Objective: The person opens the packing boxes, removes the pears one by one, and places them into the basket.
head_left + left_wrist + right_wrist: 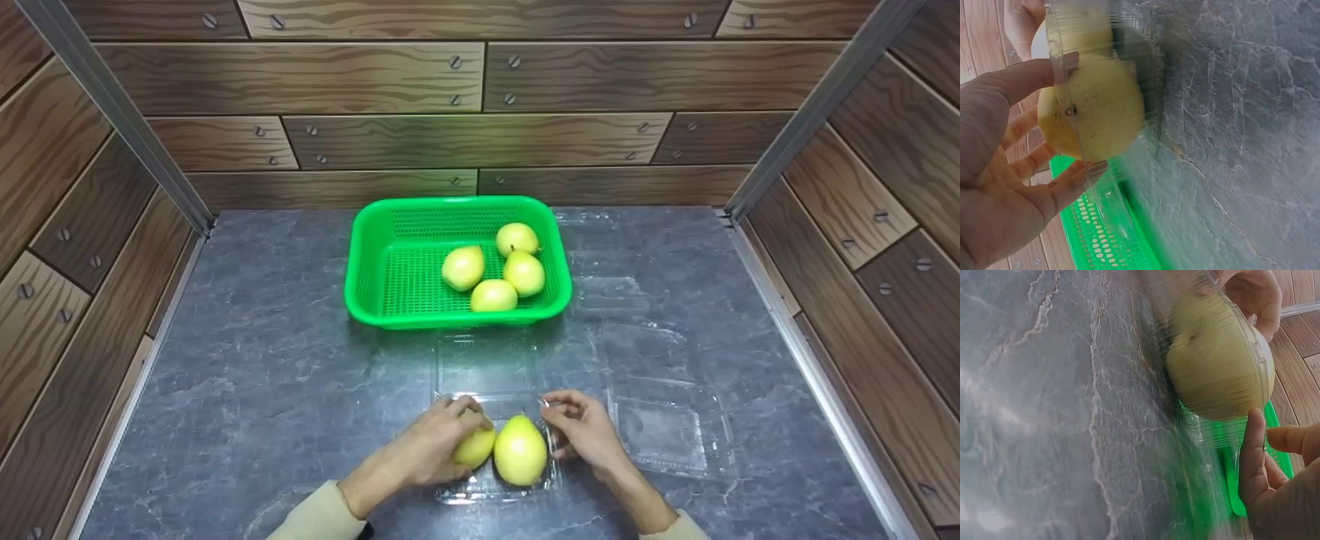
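Note:
Two yellow-green pears sit side by side in a clear plastic clamshell box [480, 496], its lid [486, 365] laid open toward the basket. My left hand [431, 444] curls over the left pear [475, 448]; in the left wrist view its thumb crosses the box rim onto the pear [1098, 112], with the other fingers around the far side. The right pear [520, 451] stands free of both hands. At the box's far right corner, my right hand [589, 433] pinches the clear edge between thumb and fingers [1252, 455].
Beyond the box is a green basket [360, 262] with several pears [463, 268] in its right part. More clear plastic boxes [675, 427] lie on the grey marbled table to the right, others beside the basket. Wood-patterned walls [480, 75] enclose the back and sides.

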Demonstrator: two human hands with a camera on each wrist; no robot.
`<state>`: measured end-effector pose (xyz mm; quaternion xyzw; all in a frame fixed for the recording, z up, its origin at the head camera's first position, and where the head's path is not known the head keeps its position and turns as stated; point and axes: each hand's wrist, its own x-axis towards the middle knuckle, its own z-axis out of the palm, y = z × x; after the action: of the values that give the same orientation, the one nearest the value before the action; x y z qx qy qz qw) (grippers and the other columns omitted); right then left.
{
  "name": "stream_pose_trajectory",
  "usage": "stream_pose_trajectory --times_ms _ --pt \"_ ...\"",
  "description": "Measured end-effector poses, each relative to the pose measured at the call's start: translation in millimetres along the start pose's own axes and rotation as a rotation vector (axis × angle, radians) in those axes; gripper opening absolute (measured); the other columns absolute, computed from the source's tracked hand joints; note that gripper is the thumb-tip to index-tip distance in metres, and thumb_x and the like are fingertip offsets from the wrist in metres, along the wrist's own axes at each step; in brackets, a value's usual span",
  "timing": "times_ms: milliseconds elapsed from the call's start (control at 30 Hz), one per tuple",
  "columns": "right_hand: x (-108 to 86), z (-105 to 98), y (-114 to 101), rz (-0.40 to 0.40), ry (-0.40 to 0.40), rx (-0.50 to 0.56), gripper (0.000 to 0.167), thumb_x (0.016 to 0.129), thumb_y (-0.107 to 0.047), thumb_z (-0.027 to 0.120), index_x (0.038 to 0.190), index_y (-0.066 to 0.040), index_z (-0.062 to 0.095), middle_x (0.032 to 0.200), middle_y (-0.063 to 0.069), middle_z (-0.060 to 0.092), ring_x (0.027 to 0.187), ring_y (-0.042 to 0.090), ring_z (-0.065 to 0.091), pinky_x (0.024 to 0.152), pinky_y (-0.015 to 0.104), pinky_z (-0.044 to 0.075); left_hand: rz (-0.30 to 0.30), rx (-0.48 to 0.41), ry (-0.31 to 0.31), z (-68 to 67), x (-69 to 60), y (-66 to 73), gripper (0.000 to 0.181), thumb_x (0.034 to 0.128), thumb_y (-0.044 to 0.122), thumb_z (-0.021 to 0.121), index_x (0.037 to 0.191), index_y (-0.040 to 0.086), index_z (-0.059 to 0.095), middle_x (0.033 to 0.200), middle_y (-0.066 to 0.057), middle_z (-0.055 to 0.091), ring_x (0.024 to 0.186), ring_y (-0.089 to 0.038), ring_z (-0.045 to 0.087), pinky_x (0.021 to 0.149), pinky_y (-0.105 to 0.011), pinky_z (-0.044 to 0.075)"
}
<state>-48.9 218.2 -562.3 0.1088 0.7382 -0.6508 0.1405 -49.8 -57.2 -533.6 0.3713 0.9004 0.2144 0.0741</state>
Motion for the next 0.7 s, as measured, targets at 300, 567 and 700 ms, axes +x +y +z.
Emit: stream_pose_trajectory --times_ms 300,567,700 --pt "0.1 -0.6 -0.4 -0.001 -0.005 0.000 0.040 0.096 -0.011 0.073 0.130 0.007 0.061 0.096 0.004 0.068 0.068 0.012 0.057 0.047 0.024 0.059 -0.008 0.091 -0.036 4.7 5.6 6.0 0.068 0.0703 0.017 0.096 0.132 0.020 0.068 0.138 -0.006 0.063 0.120 -0.032 0.063 0.102 -0.045 0.063" --pt "-0.3 -1.3 -1.0 0.004 -0.010 -0.005 0.041 0.097 -0.013 0.074 0.131 0.006 0.062 0.099 0.004 0.069 0.081 0.016 0.061 0.049 0.026 0.061 0.031 0.117 -0.012 7.0 3.3 3.0 0.070 0.0681 0.018 0.096 0.132 0.019 0.067 0.138 -0.005 0.064 0.119 -0.032 0.064 0.101 -0.040 0.063" --pt "-0.2 -1.7 -0.9 0.005 -0.014 0.000 0.041 0.096 -0.013 0.074 0.131 0.006 0.061 0.098 0.003 0.068 0.081 0.015 0.060 0.049 0.026 0.061 0.040 0.105 -0.009 3.5 1.2 1.4 0.070 0.0683 0.019 0.096 0.133 0.019 0.068 0.140 -0.006 0.064 0.120 -0.033 0.064 0.101 -0.040 0.063"
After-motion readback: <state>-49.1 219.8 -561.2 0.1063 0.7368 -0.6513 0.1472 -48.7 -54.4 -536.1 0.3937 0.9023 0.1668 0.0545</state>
